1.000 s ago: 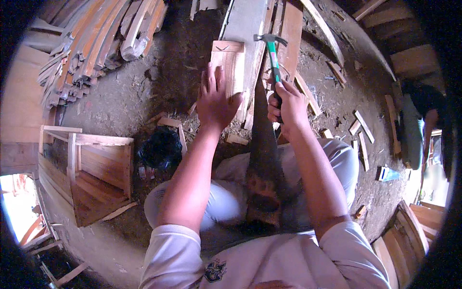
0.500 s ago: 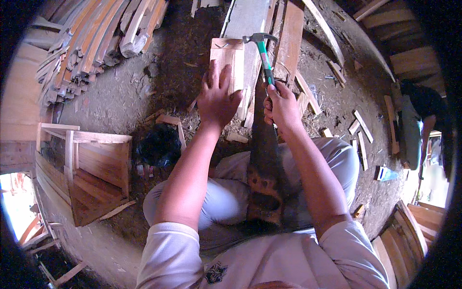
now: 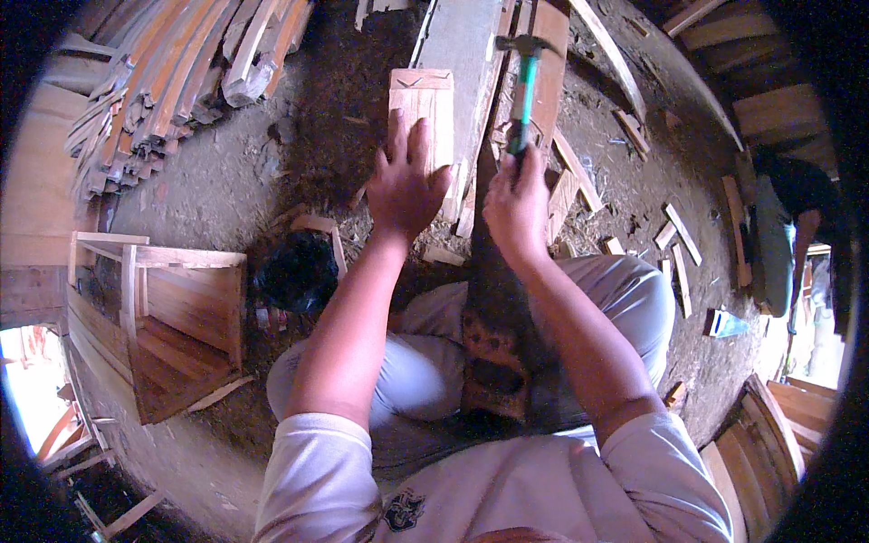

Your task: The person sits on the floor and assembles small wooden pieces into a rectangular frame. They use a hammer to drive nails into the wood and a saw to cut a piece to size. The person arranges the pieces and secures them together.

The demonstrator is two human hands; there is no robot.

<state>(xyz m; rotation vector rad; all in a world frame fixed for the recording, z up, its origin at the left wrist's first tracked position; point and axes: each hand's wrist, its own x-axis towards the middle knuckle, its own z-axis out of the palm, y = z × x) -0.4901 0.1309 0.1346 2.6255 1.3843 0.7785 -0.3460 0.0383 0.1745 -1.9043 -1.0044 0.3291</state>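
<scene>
The person is sitting low over a dirt floor (image 3: 272,172), legs folded, with both forearms reaching forward. The left hand (image 3: 405,185) is lying flat on a small wooden panel (image 3: 422,113), fingers (image 3: 396,136) spread wide and pressing down on its near end rather than gripping it. The panel is a pale, reddish-brown rectangular piece made of narrow boards set side by side, with a crosspiece at its far end; it is resting against a long grey plank (image 3: 466,54) that is running away from the person, and its lower part is hidden under the hand.

The right hand (image 3: 518,204) is wrapping closed around the handle of a hammer (image 3: 522,86), just to the right of the panel. The hammer is standing raised, with a green handle and a dark metal head at the top, above the plank and the reddish board beside it.

Short wood offcuts (image 3: 674,240) are lying scattered over the floor to the right. A stack of curved wooden slats (image 3: 172,81) is lying at the upper left, and an open wooden crate frame (image 3: 154,317) is sitting to the left of the person's knee, with a dark round object (image 3: 297,271) between it and the leg. Another person (image 3: 778,226) is partly showing at the right edge.
</scene>
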